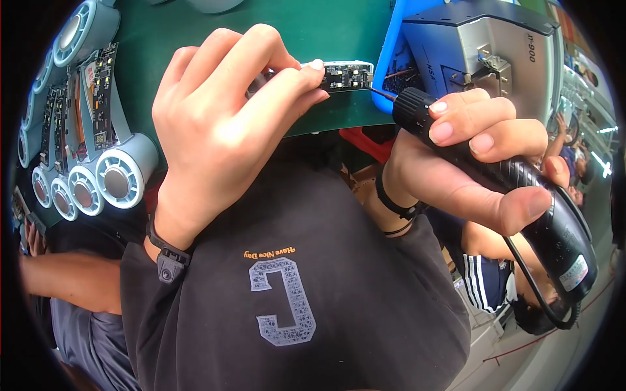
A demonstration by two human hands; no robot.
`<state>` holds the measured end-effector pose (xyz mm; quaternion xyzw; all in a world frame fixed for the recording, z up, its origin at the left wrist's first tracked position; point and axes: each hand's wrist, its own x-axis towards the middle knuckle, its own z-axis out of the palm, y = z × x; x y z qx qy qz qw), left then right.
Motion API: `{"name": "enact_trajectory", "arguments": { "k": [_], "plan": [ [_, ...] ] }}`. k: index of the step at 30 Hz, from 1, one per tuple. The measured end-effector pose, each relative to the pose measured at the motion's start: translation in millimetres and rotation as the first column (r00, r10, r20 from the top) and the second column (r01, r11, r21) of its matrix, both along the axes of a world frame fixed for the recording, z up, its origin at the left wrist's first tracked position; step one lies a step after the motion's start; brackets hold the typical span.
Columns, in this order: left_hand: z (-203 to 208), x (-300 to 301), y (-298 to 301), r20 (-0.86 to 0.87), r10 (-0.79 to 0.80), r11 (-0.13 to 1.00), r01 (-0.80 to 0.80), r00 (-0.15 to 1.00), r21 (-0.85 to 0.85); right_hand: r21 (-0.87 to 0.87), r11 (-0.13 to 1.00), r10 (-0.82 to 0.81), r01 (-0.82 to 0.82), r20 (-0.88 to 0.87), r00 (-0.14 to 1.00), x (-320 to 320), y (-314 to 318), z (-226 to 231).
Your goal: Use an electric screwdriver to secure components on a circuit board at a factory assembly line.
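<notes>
My left hand (222, 117) is closed, pinching a narrow black circuit board (347, 78) between thumb and fingers above the green mat. The board has small components and a pale strip along its far edge; its left part is hidden behind my fingers. My right hand (476, 153) is wrapped round a black electric screwdriver (564, 244) with a cord at its rear. The screwdriver's thin bit (383, 93) points left, its tip at the board's right end. Whether tip and board touch, I cannot tell.
Several light blue housings (124, 176) with round ends and circuit boards stand at the left on the green mat (163, 26). A blue tray (390, 49) and a silver metal box (482, 45) are at the far right. Other people (486, 274) sit on both sides.
</notes>
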<state>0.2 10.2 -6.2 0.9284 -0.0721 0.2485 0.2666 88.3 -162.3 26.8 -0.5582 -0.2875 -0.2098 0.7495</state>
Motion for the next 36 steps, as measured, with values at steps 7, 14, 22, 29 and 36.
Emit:
{"name": "enact_trajectory", "arguments": {
  "k": [7, 14, 22, 29, 36],
  "plan": [
    [5.0, -0.1, 1.4, -0.008, -0.013, 1.0, 0.013, 1.0, -0.023, -0.037, 0.985, -0.167, 0.169, 0.053, 0.985, -8.5, -1.4, 9.5],
    [11.0, -0.8, -2.6, -0.061, -0.03, 0.999, 0.031, 0.998, 0.015, 0.069, 0.968, -0.252, 0.242, 0.28, 0.926, 30.8, -64.5, 62.2],
    [15.8, -1.1, 6.8, -0.051, -0.086, 0.995, 0.088, 0.995, 0.046, -0.281, 0.943, -0.178, 0.18, 0.034, 0.984, 61.6, -64.7, 56.0],
    [-10.6, -21.7, -4.2, -0.041, 0.179, 0.902, -0.18, 0.983, -0.393, -0.192, 0.958, 0.167, -0.215, -0.239, 0.957, 61.0, -50.7, 57.4],
    [-32.5, -19.7, 0.7, 0.039, 0.104, 0.833, -0.066, 0.994, -0.549, -0.191, 0.939, 0.308, -0.288, 0.088, 0.947, -4.8, -13.7, 46.5]
  ]
}}
